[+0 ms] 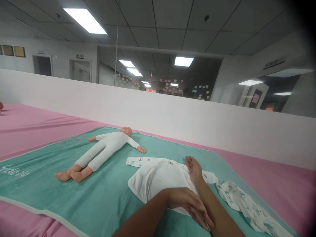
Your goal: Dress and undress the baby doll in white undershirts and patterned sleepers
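A small white baby top (170, 179) lies spread on the green blanket (103, 200), with patterned sleeves and a small label at the neck. My right hand (194, 168) is over the top's right side near the shoulder, fingers stretched out and holding nothing; whether it touches the cloth I cannot tell. My left hand (189, 204) reaches across the top's lower edge, its extended fingers against my right forearm. To the left, a baby doll (106, 146) in a white bodysuit lies on its back, arms spread.
Crumpled white patterned clothing (249, 205) lies to the right on the blanket. Pink sheeting (278, 184) surrounds the blanket. A low white wall (160, 113) runs behind, with glass above it. Part of another object (1, 106) shows at the far left edge.
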Tool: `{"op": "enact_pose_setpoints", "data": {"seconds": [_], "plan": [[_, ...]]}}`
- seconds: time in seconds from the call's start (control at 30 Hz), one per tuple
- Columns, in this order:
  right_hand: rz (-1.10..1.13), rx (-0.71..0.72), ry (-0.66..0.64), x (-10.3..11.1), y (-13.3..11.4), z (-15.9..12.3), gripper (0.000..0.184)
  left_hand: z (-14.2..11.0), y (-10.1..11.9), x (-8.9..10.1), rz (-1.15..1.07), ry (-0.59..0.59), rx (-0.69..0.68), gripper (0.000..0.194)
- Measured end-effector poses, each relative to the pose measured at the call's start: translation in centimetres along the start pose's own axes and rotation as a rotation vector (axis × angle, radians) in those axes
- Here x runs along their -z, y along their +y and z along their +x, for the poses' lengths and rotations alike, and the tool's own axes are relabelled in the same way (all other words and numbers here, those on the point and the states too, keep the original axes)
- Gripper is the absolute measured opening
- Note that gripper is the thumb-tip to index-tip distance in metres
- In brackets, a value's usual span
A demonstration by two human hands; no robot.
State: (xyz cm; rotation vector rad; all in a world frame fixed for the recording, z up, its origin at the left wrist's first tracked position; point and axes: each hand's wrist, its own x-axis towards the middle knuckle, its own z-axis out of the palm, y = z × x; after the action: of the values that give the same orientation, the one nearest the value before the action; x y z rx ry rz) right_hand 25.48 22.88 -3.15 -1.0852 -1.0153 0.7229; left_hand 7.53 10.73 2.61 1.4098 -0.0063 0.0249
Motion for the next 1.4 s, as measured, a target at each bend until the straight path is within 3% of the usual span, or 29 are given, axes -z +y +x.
{"op": "enact_pose_setpoints", "data": {"seconds": [0.07,0.17,0.3,0.37,0.43,0.47,0.53,0.63,0.73,0.87,0.93,1.03,1.13,1.23,1.3,1.4], "plan": [[0.092,-0.04,0.008,0.1,-0.2,-0.1,0.043,-0.2,0.1,0.0,-0.008,0.078,0.002,0.024],[-0.13,-0.026,-0.134,-0.8,-0.8,-0.8,0.046,0.0,0.5,0.2,-0.013,0.288,-0.097,0.023],[-0.454,0.032,-0.274,-2.1,-1.1,-1.7,0.052,-1.7,0.9,2.4,0.06,0.973,-0.358,0.026],[-0.573,0.059,-0.347,-2.4,-0.9,-1.9,0.053,-4.7,0.8,4.4,0.314,1.223,-0.238,0.022],[-0.766,0.122,-0.452,-2.6,-0.7,-2.0,0.055,-8.9,0.4,6.4,0.757,1.427,-0.069,0.015],[-0.852,0.153,-0.494,-2.6,-0.6,-2.1,0.056,-11.1,0.2,7.3,0.93,1.51,0.022,0.016],[-0.946,0.182,-0.534,-2.7,-0.5,-2.1,0.057,-14.8,-0.2,8.6,1.059,1.595,0.213,0.019],[-1.032,0.175,-0.552,-2.6,-0.3,-1.9,0.059,-17.5,-0.4,9.5,1.052,1.57,0.438,0.029],[-1.118,0.164,-0.577,-2.6,-0.3,-1.9,0.061,-17.0,-0.5,9.4,1.054,1.501,0.544,0.039],[-1.152,0.154,-0.575,-2.6,-0.6,-2.0,0.06,-15.6,-0.8,9.1,1.07,1.496,0.586,0.038],[-1.154,0.138,-0.561,-2.7,-0.8,-2.1,0.06,-15.3,-0.7,8.9,1.026,1.485,0.528,0.035],[-1.151,0.128,-0.544,-2.7,-0.8,-2.3,0.058,-14.8,-0.3,8.3,0.856,1.474,0.316,0.035],[-1.147,0.137,-0.541,-2.6,-0.6,-2.2,0.058,-14.1,0.3,7.2,0.417,1.417,0.025,0.035],[-1.141,0.137,-0.544,-2.5,-0.4,-2.1,0.058,-13.3,0.5,6.2,-0.066,1.206,-0.239,0.03],[-1.13,0.139,-0.542,-2.5,-0.3,-2.0,0.058,-13.0,0.5,5.8,-0.24,1.091,-0.284,0.027],[-1.12,0.152,-0.544,-2.4,-0.2,-1.9,0.057,-12.9,0.8,5.1,-0.277,1.012,-0.207,0.024]]}}
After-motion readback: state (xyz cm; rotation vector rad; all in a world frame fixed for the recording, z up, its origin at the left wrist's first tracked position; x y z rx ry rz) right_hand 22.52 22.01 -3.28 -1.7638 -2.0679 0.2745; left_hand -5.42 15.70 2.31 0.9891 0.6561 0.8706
